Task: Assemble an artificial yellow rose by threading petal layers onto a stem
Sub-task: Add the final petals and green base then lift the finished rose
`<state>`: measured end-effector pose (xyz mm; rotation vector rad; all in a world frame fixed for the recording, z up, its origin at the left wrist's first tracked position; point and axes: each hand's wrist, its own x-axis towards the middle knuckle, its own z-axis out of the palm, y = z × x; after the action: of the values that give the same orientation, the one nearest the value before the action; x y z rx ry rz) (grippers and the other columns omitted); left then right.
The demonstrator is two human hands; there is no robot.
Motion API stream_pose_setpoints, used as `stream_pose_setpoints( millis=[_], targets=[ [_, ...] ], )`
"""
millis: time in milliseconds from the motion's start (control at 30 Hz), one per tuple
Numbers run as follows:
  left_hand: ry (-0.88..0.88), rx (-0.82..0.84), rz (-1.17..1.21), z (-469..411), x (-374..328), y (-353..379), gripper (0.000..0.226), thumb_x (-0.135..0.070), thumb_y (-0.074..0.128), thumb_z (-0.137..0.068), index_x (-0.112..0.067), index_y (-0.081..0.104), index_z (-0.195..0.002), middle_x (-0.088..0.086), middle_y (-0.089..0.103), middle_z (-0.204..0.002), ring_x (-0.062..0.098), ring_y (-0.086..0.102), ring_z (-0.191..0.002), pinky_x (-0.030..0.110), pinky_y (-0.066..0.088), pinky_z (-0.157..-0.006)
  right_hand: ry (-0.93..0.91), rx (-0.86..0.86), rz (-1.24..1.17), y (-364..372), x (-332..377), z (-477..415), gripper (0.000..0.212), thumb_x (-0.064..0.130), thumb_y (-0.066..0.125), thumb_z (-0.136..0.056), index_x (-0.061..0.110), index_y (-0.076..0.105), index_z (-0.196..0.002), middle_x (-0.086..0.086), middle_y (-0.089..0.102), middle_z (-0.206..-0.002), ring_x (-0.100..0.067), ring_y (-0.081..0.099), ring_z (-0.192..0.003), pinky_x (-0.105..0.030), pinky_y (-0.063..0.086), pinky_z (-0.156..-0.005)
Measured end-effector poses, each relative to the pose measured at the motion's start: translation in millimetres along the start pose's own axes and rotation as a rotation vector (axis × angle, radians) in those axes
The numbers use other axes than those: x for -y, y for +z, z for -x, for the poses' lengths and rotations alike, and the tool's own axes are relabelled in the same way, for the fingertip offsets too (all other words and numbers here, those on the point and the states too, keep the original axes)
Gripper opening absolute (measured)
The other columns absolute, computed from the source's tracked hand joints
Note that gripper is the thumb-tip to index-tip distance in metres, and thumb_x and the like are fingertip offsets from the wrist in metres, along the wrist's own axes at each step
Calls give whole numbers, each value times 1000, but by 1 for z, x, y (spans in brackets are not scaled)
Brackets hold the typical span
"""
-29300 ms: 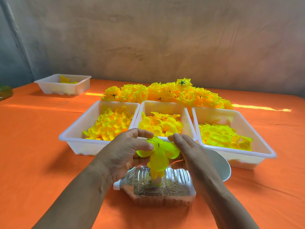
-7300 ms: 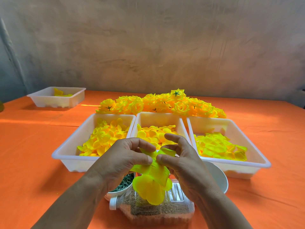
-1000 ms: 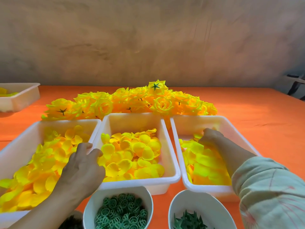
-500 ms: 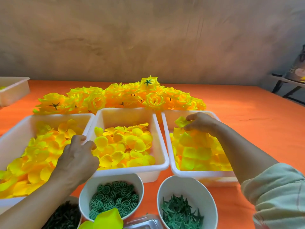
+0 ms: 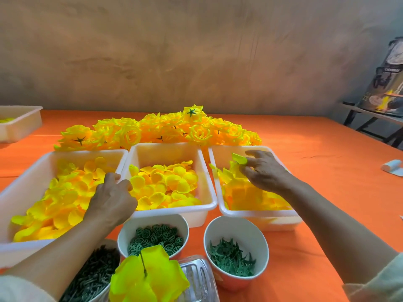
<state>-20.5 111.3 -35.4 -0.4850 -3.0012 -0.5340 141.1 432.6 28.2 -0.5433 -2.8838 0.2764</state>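
Note:
A partly built yellow rose (image 5: 150,280) stands at the bottom edge on a thin green stem (image 5: 143,263), whose tip pokes up through the petals. My right hand (image 5: 265,171) pinches a yellow-green petal layer (image 5: 239,159) just above the right tray (image 5: 261,215), which holds more of them. My left hand (image 5: 112,200) rests on the meeting rims of the left tray (image 5: 32,168) and the middle tray (image 5: 165,150), fingers loosely curled over the yellow petals. No petal shows in it.
Three bowls stand in front of the trays: green ring discs (image 5: 155,236), green star calyxes (image 5: 231,258), dark green stems (image 5: 92,279). A clear bottle (image 5: 199,280) lies by the rose. Finished roses (image 5: 157,129) are piled behind. A small tray (image 5: 20,123) sits far left, a white roll (image 5: 392,167) right.
My right hand went into the right tray and has lifted one petal layer out of the heap. My left hand has stayed on the tray rims. The view tilted down, bringing the rose into sight.

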Motion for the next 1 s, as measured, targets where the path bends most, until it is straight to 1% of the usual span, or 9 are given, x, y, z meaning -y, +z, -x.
stream_pose_setpoints(
  millis=[133,233,300,367,500,633,767,867,1000],
  targets=[
    [3,10,19,1,0,-2,39,-23,57,-88,-21,59,-127,6,29,-148,34,41,-127,43,42,-98,-54,-388,-139,-19,15,16,26,21,54,-97,23,71,-116,-10,60,-130,-28,43,-128,-29,26,-106],
    [-10,15,70,3,-1,-8,45,-34,64,-87,-23,56,-130,8,32,-144,32,49,-121,41,46,-95,48,-459,-363,-34,29,26,23,27,54,-96,15,75,-93,-9,68,-93,-29,58,-92,-35,40,-80],
    [-19,-15,150,4,0,-14,46,-35,67,-87,-24,56,-130,9,35,-141,33,52,-116,41,47,-93,125,-373,-805,-44,48,39,25,26,55,-95,12,71,-83,-7,65,-73,-24,57,-68,-34,45,-63],
    [-8,-71,243,6,-1,-22,43,-32,67,-87,-23,59,-128,12,39,-137,34,54,-113,40,46,-93,155,-183,-1184,-46,66,52,22,19,51,-97,7,69,-90,-10,68,-75,-22,61,-63,-29,48,-53],
    [88,-139,457,22,-11,-52,18,-33,65,-91,-24,70,-105,10,62,-116,30,60,-105,38,44,-85,114,138,-1486,-35,98,77,29,16,41,-98,-3,61,-105,-15,69,-80,-21,63,-60,-28,48,-47],
    [180,136,916,57,-34,-94,34,-46,57,-95,-18,75,-90,1,75,-94,18,69,-95,40,48,-92,60,296,-1549,-22,128,94,29,15,37,-97,-2,60,-103,-16,70,-78,-23,63,-60,-29,46,-47],
    [205,395,944,93,-47,-125,56,-65,56,-74,-16,77,-92,0,76,-97,17,72,-93,40,46,-94,-6,378,-1502,-18,156,103,29,14,35,-98,-4,59,-102,-17,68,-78,-25,62,-59,-30,46,-47],
    [234,501,938,111,-50,-135,43,-52,62,-75,-15,77,-92,4,76,-97,21,72,-96,44,46,-99,-15,423,-1502,-22,171,110,28,14,35,-98,-1,58,-99,-15,68,-75,-24,61,-58,-28,45,-46],
    [153,435,966,122,-52,-136,12,-24,75,-80,-17,72,-89,5,76,-87,16,73,-83,45,48,-99,54,423,-1516,-26,178,116,28,17,37,-100,-3,57,-95,-15,65,-67,-22,58,-52,-26,42,-41]
  ],
)
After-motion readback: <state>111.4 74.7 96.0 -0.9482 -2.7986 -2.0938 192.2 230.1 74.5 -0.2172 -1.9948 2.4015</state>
